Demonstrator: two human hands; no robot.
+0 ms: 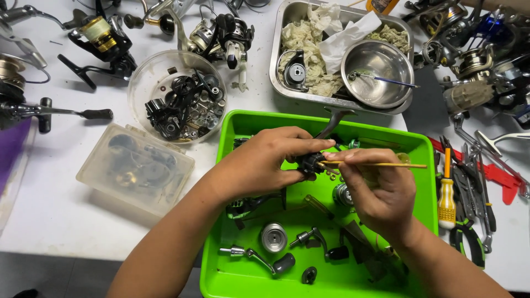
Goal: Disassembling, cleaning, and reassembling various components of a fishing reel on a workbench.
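Over the green tray [221,165], both hands meet at its far middle. Left hand [265,160] is clamped around a small black reel body [309,161], thumb and fingers wrapped over it, with a grey arm of the part jutting up and far-right. Right hand [381,187] pinches a thin wooden-handled brush [381,164] between thumb and fingertips; the brush's long axis runs almost straight left to right, and its tip touches the reel body just right of the left hand's fingers. So the part lies directly left of the right hand's grip, in line with the brush.

Inside the tray, nearer the person, lie a silver spool [274,237], a crank handle with a dark knob [259,258], another small handle and several dark parts.

Beyond the tray, a steel pan [276,66] holds crumpled rags, a dark side cover and a steel bowl [381,69] with a blue-handled tool resting in it. To the left, a clear round dish [144,83] is filled with black gears and screws, and a closed clear plastic box [132,168] holds more parts. Right of the tray lie a yellow-handled screwdriver [446,193] and pliers; fishing reels crowd the far edge.
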